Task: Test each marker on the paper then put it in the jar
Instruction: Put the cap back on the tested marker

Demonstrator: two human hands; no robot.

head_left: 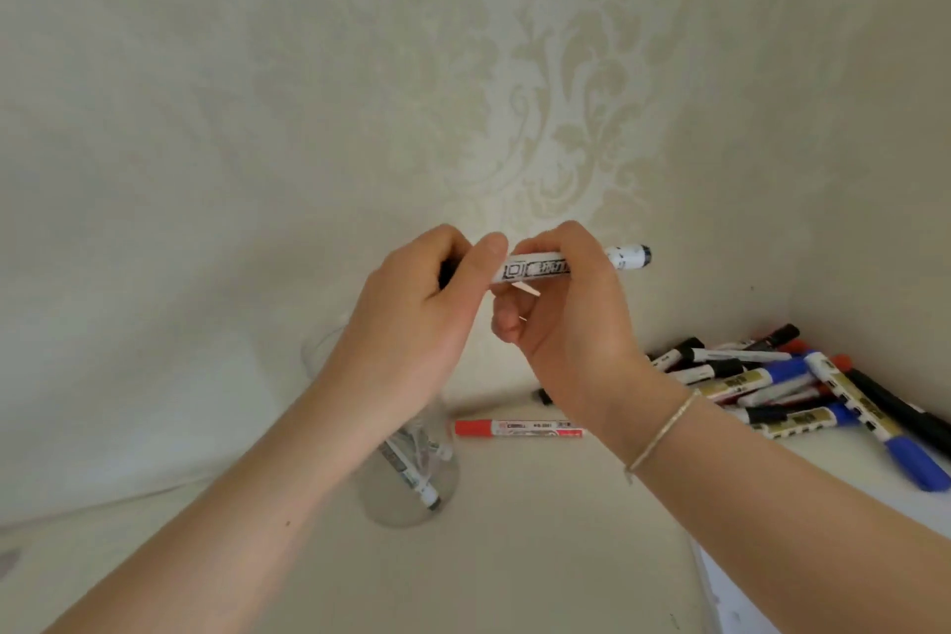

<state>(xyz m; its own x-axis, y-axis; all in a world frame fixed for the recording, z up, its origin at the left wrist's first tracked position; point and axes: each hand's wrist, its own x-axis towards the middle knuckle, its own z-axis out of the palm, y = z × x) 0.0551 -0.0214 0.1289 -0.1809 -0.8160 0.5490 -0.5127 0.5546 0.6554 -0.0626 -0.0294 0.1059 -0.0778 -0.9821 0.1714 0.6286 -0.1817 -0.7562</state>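
both hands point(411, 304) point(561, 309) grip marker point(535, 269) between them.

We have a single view, from a wide-angle camera worn on the person's head, facing forward and down over a pale table point(540, 556) towards a patterned wall point(463, 67) that fills the upper half of the frame. We see both forearms enter from the bottom corners, with the left hand point(411, 309) and right hand point(566, 309) meeting close to the lens near the centre. Straight lines bow towards the frame edges, and no second view overlaps this one.
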